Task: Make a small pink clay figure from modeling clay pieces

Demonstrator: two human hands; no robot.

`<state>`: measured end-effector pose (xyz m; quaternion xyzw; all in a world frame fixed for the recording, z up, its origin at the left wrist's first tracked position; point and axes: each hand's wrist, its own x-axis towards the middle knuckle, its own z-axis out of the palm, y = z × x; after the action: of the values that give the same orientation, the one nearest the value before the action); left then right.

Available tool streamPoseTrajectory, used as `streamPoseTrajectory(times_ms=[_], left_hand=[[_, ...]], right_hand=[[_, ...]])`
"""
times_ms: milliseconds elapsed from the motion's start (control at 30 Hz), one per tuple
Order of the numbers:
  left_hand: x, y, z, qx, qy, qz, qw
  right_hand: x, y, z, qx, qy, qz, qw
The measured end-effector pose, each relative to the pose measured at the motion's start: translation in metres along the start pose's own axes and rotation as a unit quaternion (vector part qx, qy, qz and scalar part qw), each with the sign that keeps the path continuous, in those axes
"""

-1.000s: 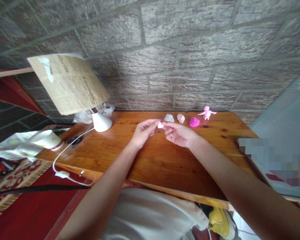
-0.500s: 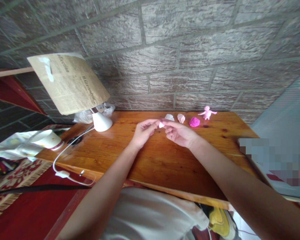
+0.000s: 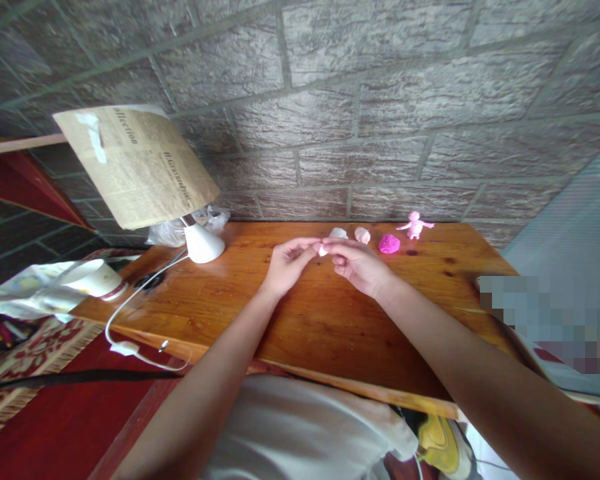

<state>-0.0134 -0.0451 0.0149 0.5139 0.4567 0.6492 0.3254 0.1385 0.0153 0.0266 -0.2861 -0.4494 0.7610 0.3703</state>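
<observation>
Between my fingertips is a small pale pink piece of modelling clay, held above the wooden table. My left hand pinches it from the left, and my right hand closes on it from the right. Just behind the fingers lie a white lump of clay and a pale pink lump. A bright magenta lump rests to the right of them. Farther right stands a small pink figure with its arms spread. The fingers hide part of the held piece.
A lamp with a white base and a newsprint-patterned shade stands at the left. Its white cord hangs over the front edge. A paper cup lies tipped at the left end. A stone-patterned wall runs behind the table.
My right hand's fingers have curled in slightly around the pale pink piece. Both hands stay in nearly the same place, and the lumps and figure have not moved.
</observation>
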Motion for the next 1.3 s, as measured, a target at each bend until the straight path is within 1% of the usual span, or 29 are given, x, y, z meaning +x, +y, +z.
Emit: streamPoseTrajectory(times_ms=[167,400,700,867,1033,1200,1300], left_hand=[[0.0002,-0.0001,-0.0007,0.001,0.0,-0.004,1.0],[0.0002,-0.0028,-0.0001,0.021,-0.016,0.026,0.999],[0.0001,-0.001,-0.0005,0.044,-0.005,0.033,0.998],[0.0019,-0.0039,-0.0017,0.041,-0.007,0.052,0.998],[0.0034,-0.0077,-0.0032,0.035,0.001,0.05,0.998],[0.0034,-0.009,-0.0042,0.032,-0.002,0.05,0.998],[0.0036,-0.0089,-0.0044,0.037,-0.005,0.053,0.998]], right_hand=[[-0.0006,-0.0006,0.0005,-0.008,-0.007,-0.004,1.0],[-0.0028,-0.0023,0.0031,-0.004,0.017,0.002,1.0],[-0.0015,-0.0005,0.0014,-0.03,0.011,-0.008,0.999],[-0.0004,-0.0001,-0.0004,-0.064,0.0,-0.035,0.997],[-0.0002,-0.0007,-0.0009,-0.11,-0.003,-0.071,0.991],[0.0001,0.0011,-0.001,-0.119,-0.01,-0.1,0.988],[0.0003,0.0012,-0.0008,-0.124,-0.007,-0.103,0.987]])
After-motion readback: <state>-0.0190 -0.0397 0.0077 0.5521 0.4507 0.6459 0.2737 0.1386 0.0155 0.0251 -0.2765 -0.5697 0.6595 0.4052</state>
